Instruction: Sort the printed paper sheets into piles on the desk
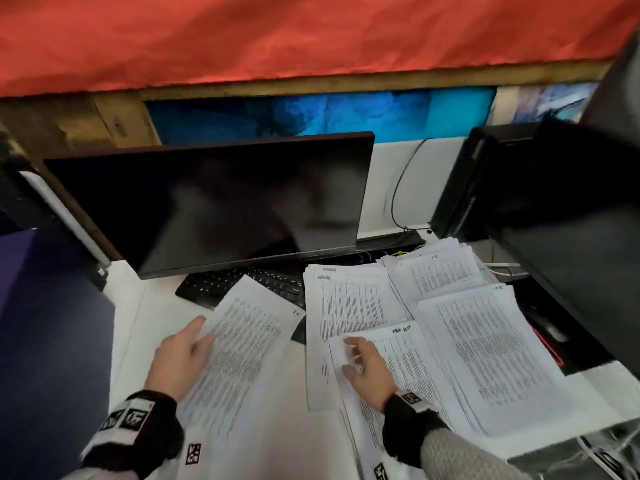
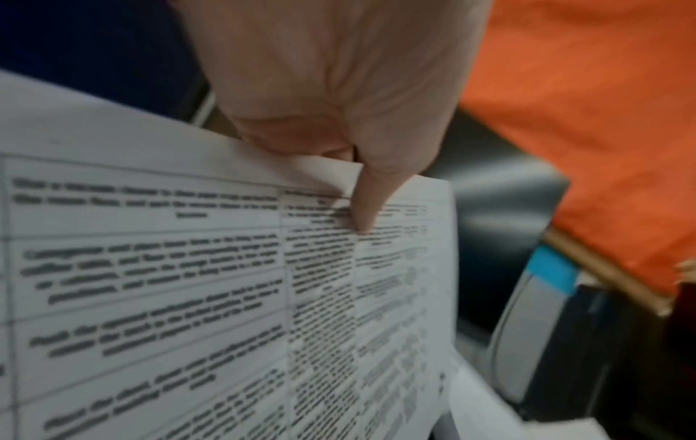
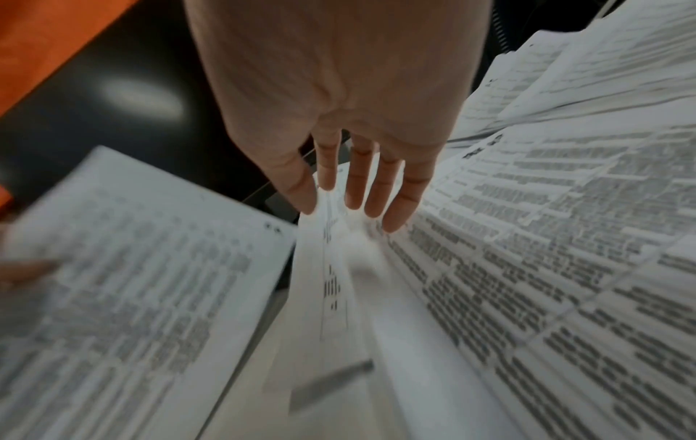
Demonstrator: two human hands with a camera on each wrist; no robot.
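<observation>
My left hand (image 1: pixel 183 351) pinches a printed sheet (image 1: pixel 242 341) by its left edge and holds it tilted above the desk's left side. The thumb (image 2: pixel 361 214) lies on top of this sheet (image 2: pixel 188 282); the other fingers are hidden under it. My right hand (image 1: pixel 358 358) reaches over the near middle pile (image 1: pixel 412 372), its straight, spread fingers (image 3: pixel 373 193) touching the top sheet's blurred upper left corner (image 3: pixel 339 238). Three more piles lie around: one behind it (image 1: pixel 346 299), one at the right (image 1: pixel 491 351), one at the far right (image 1: pixel 440 271).
A black keyboard (image 1: pixel 242 284) lies partly under the held sheet, and a dark monitor (image 1: pixel 214 206) stands behind it. A black computer case (image 1: pixel 540 209) stands at the right and cables (image 1: pixel 401 188) run along the back. The white desk (image 1: pixel 131 323) ends close on the left.
</observation>
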